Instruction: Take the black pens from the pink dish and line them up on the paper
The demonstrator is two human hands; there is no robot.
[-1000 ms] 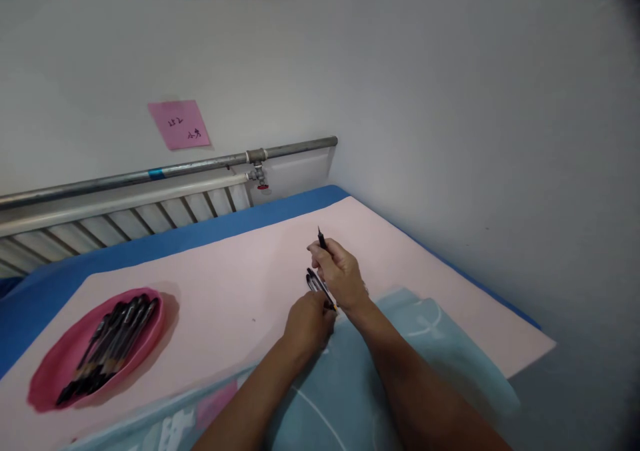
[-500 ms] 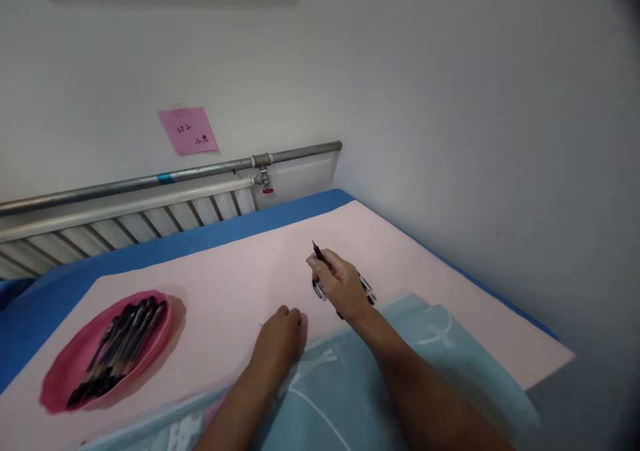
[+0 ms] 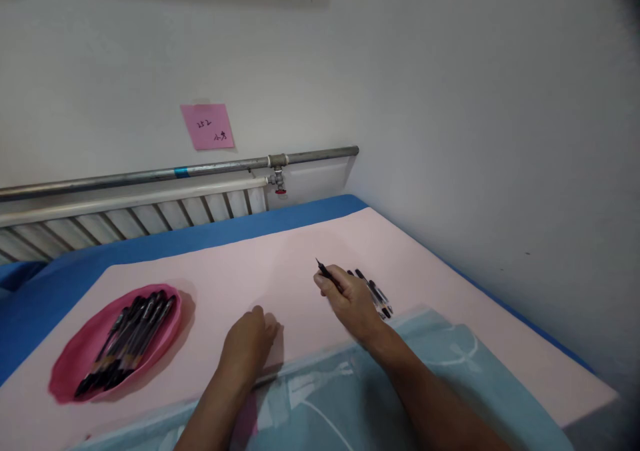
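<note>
My right hand [image 3: 350,297] is closed round a black pen [image 3: 327,274], whose thin bare tip points up and to the left above the pink sheet. Just behind and to the right of that hand, several pens [image 3: 381,294] with clear barrels and black ends lie side by side, partly covered by it. My left hand [image 3: 249,337] is low over the sheet near its front edge, with curled fingers; whatever they may hold is hidden. Left of it stands a pink oval dish [image 3: 65,377] with a pile of black-capped pens [image 3: 133,334].
A pale pink sheet [image 3: 240,277] covers the table over a blue cloth [image 3: 300,212]. Light blue patterned fabric [image 3: 415,397] overlaps the front. Behind are a white radiator [image 3: 150,219] and a metal pipe [image 3: 220,169]; a wall [image 3: 500,171] borders the right side.
My left hand has moved left, away from the right one. The right hand still grips the pen, now tilted lower, and more of the lying pens shows. The view has shifted slightly.
</note>
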